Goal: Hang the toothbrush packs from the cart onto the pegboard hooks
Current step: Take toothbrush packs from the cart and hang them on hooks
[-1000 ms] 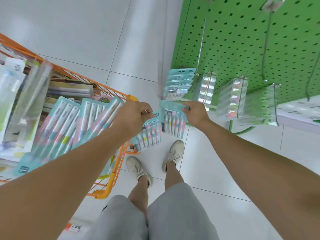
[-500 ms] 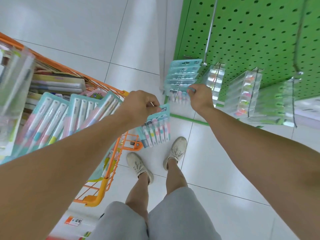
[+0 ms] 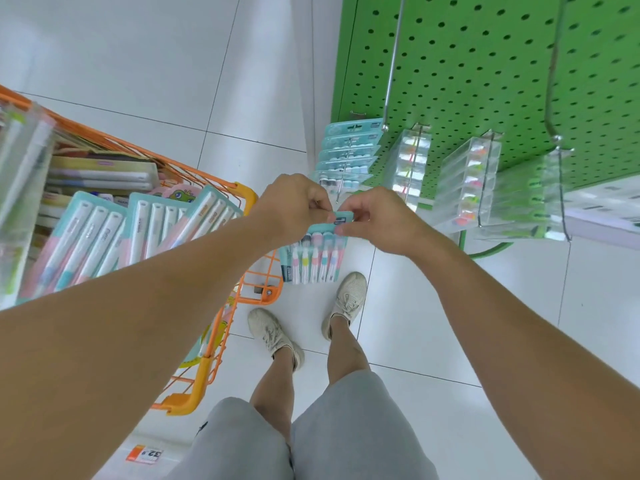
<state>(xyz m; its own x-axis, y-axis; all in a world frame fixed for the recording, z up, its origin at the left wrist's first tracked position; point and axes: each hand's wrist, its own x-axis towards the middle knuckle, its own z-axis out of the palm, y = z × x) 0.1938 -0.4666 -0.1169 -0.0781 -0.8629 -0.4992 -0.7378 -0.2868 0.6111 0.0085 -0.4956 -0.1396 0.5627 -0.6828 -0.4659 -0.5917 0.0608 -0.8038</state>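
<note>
The floor (image 3: pixel 145 57) is made of big shiny white tiles. Two pale sneakers (image 3: pixel 346 299) stand on it, under bare legs and gray shorts (image 3: pixel 311 441). A small orange price tag (image 3: pixel 144 454) lies on the floor near the bottom edge.

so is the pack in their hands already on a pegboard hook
No, both the left hand and right hand pinch the toothbrush pack by its top, short of the hook.

Cart (image 3: pixel 242 199) left, pegboard (image 3: pixel 485 81) right — held pack (image 3: pixel 313 258) between, below the hung packs (image 3: pixel 349 150).
</note>
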